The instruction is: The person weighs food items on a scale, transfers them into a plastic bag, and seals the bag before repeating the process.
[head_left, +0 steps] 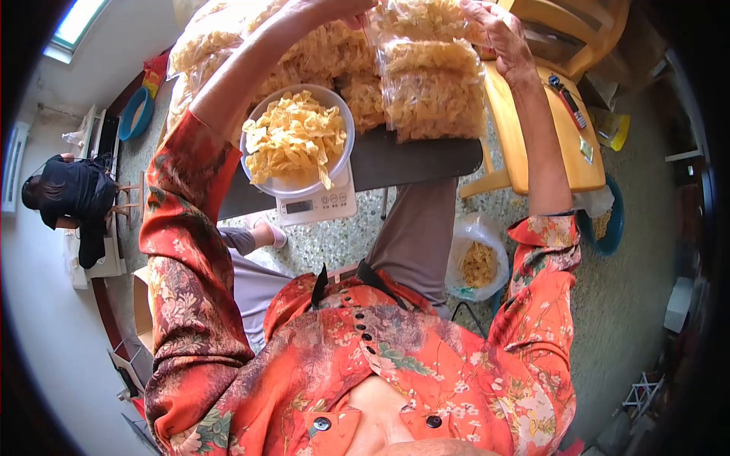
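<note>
At the top edge, a clear plastic bag of dried yellow pieces (422, 21) spans the gap between my hands. My left hand (344, 7), partly cut off by the frame, appears closed at the bag's left side. My right hand (502, 39) has its fingers bent at the bag's upper right corner, pinching it. Just below lies another filled bag (433, 91), on the dark table. Left of that, a clear round tub (351, 125) heaped with the loose yellow pieces (296, 133) rests on a white kitchen scale (323, 204); its display is unreadable.
More filled bags (220, 38) crowd the dark table (411, 163). A wooden chair (544, 144) at right holds a red-and-black tool (569, 102). On the floor are a bag-lined bucket (456, 277) and a blue basin (616, 228). Another person (68, 190) sits far left.
</note>
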The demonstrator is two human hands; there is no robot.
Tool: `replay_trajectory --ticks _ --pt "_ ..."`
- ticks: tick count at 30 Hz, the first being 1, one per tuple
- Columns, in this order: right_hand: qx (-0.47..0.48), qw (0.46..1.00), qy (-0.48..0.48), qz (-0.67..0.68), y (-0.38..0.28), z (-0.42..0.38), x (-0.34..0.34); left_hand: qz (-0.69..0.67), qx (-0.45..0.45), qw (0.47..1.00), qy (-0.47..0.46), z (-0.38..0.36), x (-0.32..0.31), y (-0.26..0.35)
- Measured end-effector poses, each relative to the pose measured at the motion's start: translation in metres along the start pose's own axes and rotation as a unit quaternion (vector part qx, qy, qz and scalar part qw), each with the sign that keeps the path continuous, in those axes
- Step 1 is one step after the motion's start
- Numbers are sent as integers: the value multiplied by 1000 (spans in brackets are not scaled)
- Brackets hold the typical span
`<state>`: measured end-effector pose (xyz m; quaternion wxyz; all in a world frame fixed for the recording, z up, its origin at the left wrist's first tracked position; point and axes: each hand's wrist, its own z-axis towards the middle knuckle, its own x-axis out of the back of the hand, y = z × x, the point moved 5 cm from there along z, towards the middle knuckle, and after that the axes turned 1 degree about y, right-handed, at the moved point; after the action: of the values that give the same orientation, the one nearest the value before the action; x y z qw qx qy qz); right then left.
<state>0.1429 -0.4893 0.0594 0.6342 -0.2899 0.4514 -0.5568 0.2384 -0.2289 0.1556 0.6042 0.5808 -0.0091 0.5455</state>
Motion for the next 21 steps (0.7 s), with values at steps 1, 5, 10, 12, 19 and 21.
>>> replay_trajectory --ticks 1,5,10,12,19,21 --pt "-76 997 21 14 8 -5 4 1 1 1000 -2 -3 -3 0" --pt "28 997 76 -2 5 -1 -10 8 6 1000 -4 -10 -3 3" --pt "33 995 93 -1 2 -5 -15 15 6 1000 -4 -13 -2 7" --pt "35 995 96 1 1 -5 -16 17 6 1000 -5 -16 -3 8" --pt "39 995 97 -3 -4 -1 -18 23 5 1000 -2 -24 -2 11" --pt "43 994 97 -2 -6 0 -17 25 4 1000 0 -25 -3 12"
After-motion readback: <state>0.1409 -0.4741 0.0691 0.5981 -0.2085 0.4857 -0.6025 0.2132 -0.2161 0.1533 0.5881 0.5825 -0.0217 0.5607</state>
